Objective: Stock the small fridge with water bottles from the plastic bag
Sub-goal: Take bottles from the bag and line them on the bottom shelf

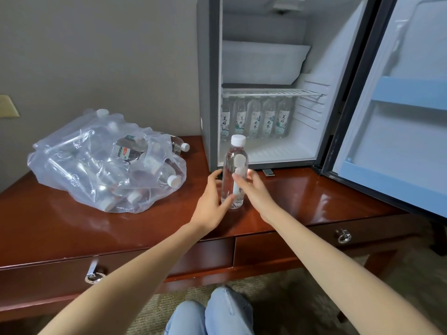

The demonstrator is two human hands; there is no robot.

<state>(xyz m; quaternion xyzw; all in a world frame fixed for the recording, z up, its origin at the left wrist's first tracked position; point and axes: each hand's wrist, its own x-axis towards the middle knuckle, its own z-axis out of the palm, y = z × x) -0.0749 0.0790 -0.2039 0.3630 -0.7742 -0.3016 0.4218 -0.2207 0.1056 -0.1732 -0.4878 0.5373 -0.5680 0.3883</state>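
Observation:
A clear water bottle (234, 160) with a white cap stands upright on the wooden desk (314, 197), just in front of the open small fridge (208, 68). My right hand (254, 189) grips it from the right, thumb across its label. My left hand (212, 197) is beside it on the left with fingers spread and the thumb touching its lower part. Several labelled bottles (256, 119) stand in a row at the back of the fridge floor. The clear plastic bag (96, 165) lies on the desk to the left with several bottles in it.
The fridge door (399, 117) hangs open to the right, over the desk edge. A wire shelf (271, 92) spans the fridge above the bottle row. Two drawers with ring handles (343, 236) sit below the desk top. My knees (210, 315) are near the desk front.

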